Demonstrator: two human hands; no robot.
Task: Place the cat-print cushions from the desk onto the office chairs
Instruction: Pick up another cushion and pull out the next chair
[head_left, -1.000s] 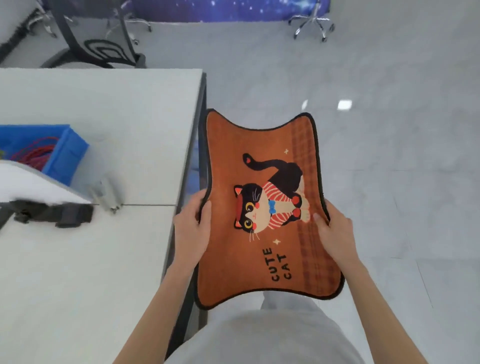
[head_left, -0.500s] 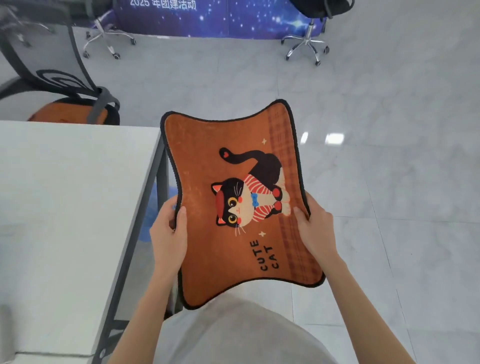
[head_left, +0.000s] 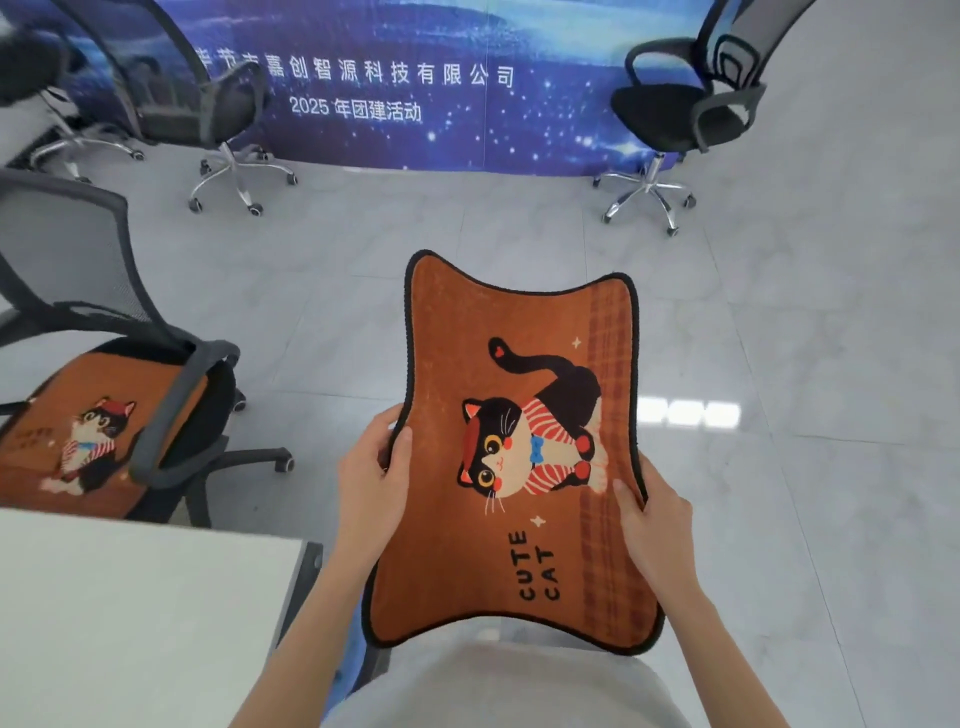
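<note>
Two hands grip one cat-print cushion over grey floor tiles: left hand, right hand closed on its edges. White counter lower left; another cushion lies on a chair.

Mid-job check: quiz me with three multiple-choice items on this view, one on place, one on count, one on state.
1. Where is the held cushion?
A. on the desk
B. in the air over the floor
C. on a chair

2. How many office chairs already carry a cat-print cushion?
A. none
B. one
C. three

3. How is the cushion gripped?
A. both hands at its side edges
B. left hand only
C. pinned under an arm

Answers:
1 B: only floor lies beneath it, beside the desk.
2 B: only the near left chair bears a seated cushion.
3 A: left hand and right hand clasp opposite edges.
</note>
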